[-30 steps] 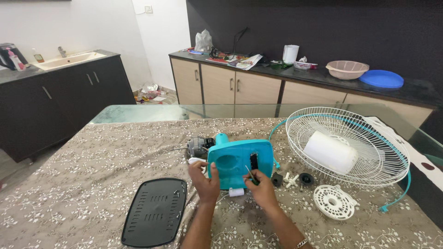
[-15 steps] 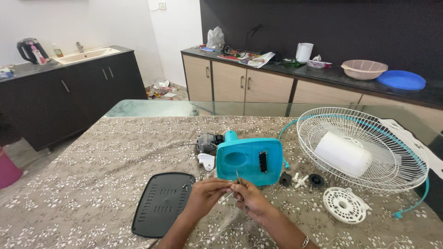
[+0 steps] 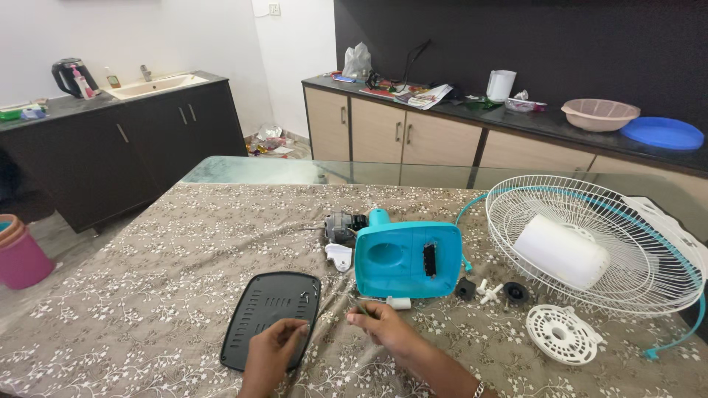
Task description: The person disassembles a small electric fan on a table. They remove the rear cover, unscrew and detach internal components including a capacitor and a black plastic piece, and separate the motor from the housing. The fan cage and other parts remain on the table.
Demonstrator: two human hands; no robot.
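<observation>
Both hands hover between black panel (image 3: 271, 318) and teal housing (image 3: 408, 259).

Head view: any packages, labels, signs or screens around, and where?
Plastic bag: far counter, left end, crumpled, whitish-clear.
Printed papers: far counter beside the bag, flat, multicoloured.
Small bottle: left counter by the black kettle, white and pink.
No screens or signs visible.
</observation>
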